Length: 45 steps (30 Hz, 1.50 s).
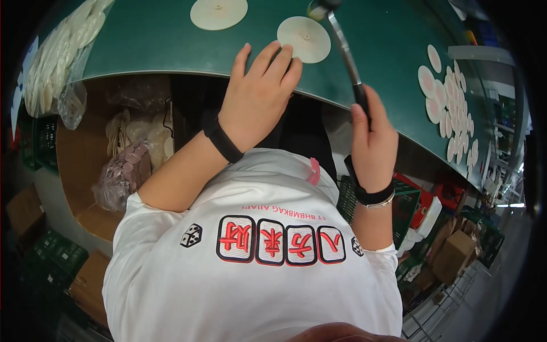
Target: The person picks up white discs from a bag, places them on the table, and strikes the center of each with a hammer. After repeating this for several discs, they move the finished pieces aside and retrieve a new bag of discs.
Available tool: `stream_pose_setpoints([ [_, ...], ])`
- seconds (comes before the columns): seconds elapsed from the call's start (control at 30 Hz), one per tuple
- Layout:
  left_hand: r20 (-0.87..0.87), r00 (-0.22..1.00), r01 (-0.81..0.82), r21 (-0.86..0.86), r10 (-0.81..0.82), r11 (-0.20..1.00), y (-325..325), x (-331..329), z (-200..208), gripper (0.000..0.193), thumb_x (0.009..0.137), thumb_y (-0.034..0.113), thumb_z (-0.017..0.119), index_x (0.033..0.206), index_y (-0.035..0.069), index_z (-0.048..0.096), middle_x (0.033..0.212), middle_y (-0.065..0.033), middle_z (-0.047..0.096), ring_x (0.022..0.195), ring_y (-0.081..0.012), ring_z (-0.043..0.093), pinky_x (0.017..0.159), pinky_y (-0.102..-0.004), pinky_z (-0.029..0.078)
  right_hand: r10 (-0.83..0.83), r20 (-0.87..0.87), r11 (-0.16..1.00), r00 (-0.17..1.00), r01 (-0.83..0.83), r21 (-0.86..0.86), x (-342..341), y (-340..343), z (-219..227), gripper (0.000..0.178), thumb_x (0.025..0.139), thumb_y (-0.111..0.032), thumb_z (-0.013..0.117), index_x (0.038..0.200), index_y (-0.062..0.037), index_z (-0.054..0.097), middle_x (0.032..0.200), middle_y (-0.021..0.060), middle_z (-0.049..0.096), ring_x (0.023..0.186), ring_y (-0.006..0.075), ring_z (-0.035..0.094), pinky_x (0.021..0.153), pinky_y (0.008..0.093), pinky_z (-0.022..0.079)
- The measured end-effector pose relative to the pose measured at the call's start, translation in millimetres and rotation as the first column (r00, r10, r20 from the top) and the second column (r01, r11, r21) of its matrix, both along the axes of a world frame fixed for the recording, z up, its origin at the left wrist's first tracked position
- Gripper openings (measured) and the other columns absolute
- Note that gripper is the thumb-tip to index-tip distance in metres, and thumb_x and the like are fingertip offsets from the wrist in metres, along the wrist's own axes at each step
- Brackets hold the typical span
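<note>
My left hand [256, 94] rests palm down at the table's front edge, fingers stretched out and slightly apart. Its fingertips reach the near left rim of a round off-white disc [305, 43] with a small raised nub in its middle. In my right hand [373, 142] is a hammer [346, 51], gripped by its black handle, with the thumb along it. The metal shaft slants up and left, and its dark, blurred head is just beyond the disc's far right rim. A second off-white disc [219, 12] lies farther back to the left.
The green tabletop [148, 43] curves across the far side. Many small pinkish-white oval pieces [450, 108] lie scattered at its right end. A clear bag of pale discs [60, 62] sits at the left. Below stands an open cardboard box [85, 165] holding bagged parts; green crates [57, 253] are on the floor.
</note>
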State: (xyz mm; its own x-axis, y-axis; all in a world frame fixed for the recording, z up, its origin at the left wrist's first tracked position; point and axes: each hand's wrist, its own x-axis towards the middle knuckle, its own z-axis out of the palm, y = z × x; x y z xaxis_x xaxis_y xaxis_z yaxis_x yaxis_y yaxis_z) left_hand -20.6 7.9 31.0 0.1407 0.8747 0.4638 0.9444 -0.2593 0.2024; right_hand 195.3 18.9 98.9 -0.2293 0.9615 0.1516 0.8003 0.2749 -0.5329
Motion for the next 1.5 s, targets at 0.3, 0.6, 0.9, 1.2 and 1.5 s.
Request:
stream_pose_setpoints([
  [0.3,0.020,1.000,0.000,0.011,0.000,1.000,-3.5,-4.1,-4.8,0.064,0.081,0.014,0.080,0.140,0.012,0.056,0.146,-0.0070,0.053,0.138,-0.0263,0.048,0.117,-0.0541,0.033,0.068,0.131,0.995,0.989,-0.076,0.057,-2.3,-12.3,-28.3,0.037,0.105,-0.012,0.060,0.140,-0.0004,0.056,0.081,0.0101,0.064,0.069,0.0128,0.058,0.067,0.0271,0.050],
  [0.6,0.035,0.999,0.010,-0.005,-0.010,1.000,-4.2,-3.7,-4.4,0.063,0.081,0.014,0.079,0.140,0.013,0.057,0.143,-0.0064,0.055,0.138,-0.0264,0.048,0.117,-0.0540,0.033,0.086,-0.094,0.973,0.992,-0.063,0.224,-8.4,-11.9,-23.0,0.035,0.105,-0.012,0.060,0.138,0.0001,0.057,0.089,0.0138,0.067,0.074,0.0183,0.064,0.071,0.0292,0.052],
  [0.9,0.056,0.998,0.036,-0.039,-0.034,0.999,-6.8,-2.5,1.0,0.062,0.081,0.015,0.079,0.139,0.012,0.059,0.141,-0.0071,0.056,0.138,-0.0293,0.048,0.117,-0.0546,0.032,0.042,-0.179,0.976,0.983,-0.003,0.217,2.7,-9.2,-28.8,0.036,0.105,-0.014,0.061,0.136,0.0034,0.059,0.096,0.0105,0.071,0.077,0.0123,0.063,0.072,0.0271,0.052],
  [1.2,-0.042,0.998,0.041,0.024,-0.040,0.999,-1.5,-5.5,-10.3,0.056,0.080,0.017,0.078,0.133,0.010,0.060,0.132,-0.0055,0.058,0.132,-0.0276,0.051,0.110,-0.0509,0.037,-0.001,-0.156,0.972,0.988,0.037,0.232,3.2,-19.8,-13.6,0.037,0.103,-0.012,0.062,0.138,0.0004,0.058,0.094,0.0190,0.071,0.073,0.0254,0.068,0.070,0.0313,0.053],
  [1.5,0.227,0.956,0.193,-0.011,-0.185,0.981,-7.2,-3.1,-6.7,0.058,0.084,0.023,0.078,0.137,0.010,0.059,0.134,-0.0063,0.060,0.131,-0.0260,0.053,0.110,-0.0478,0.036,-0.026,0.238,0.991,0.971,-0.006,0.134,-1.7,-20.8,-45.9,0.038,0.105,-0.017,0.060,0.141,-0.0075,0.058,0.084,0.0213,0.068,0.069,0.0321,0.070,0.065,0.0363,0.054],
])
